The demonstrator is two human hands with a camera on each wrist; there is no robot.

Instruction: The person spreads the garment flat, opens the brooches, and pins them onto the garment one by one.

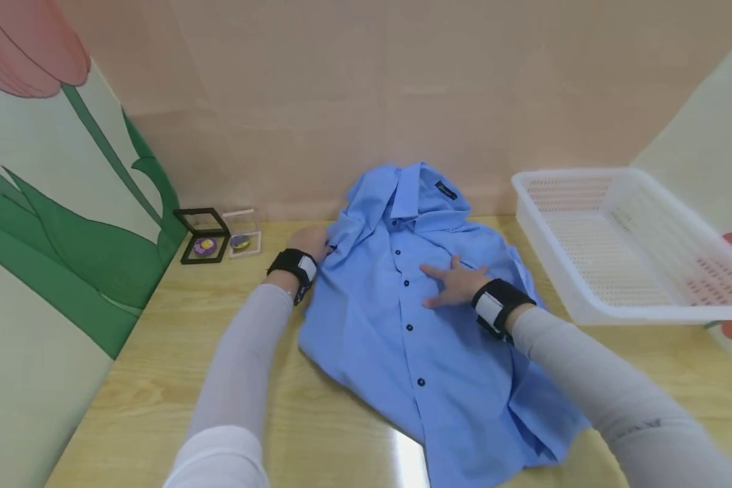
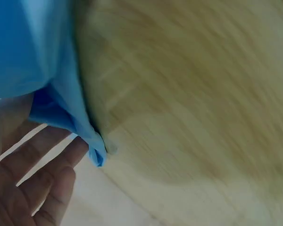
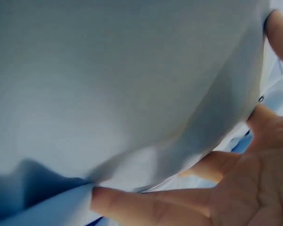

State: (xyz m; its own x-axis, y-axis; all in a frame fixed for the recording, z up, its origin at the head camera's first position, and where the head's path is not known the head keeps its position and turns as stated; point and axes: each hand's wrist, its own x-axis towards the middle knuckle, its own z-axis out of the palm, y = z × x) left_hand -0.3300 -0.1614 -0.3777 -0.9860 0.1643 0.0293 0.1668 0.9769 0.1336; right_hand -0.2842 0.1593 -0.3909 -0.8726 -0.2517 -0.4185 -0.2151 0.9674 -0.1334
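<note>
A blue button-up shirt lies front side up on the wooden table, collar toward the back wall. My left hand is at the shirt's left edge near the folded sleeve and pinches the cloth. In the left wrist view, a fold of the blue fabric hangs between the thumb side and the fingers of that hand; the thumb tip is hidden. With fingers spread, my right hand rests flat on the shirt's chest, right of the button row. The right wrist view shows its straight fingers against the cloth.
A white plastic basket stands at the right, beside the shirt. Toward the back left are a black open case with a purple round item and a clear open case. A beige wall closes off the back.
</note>
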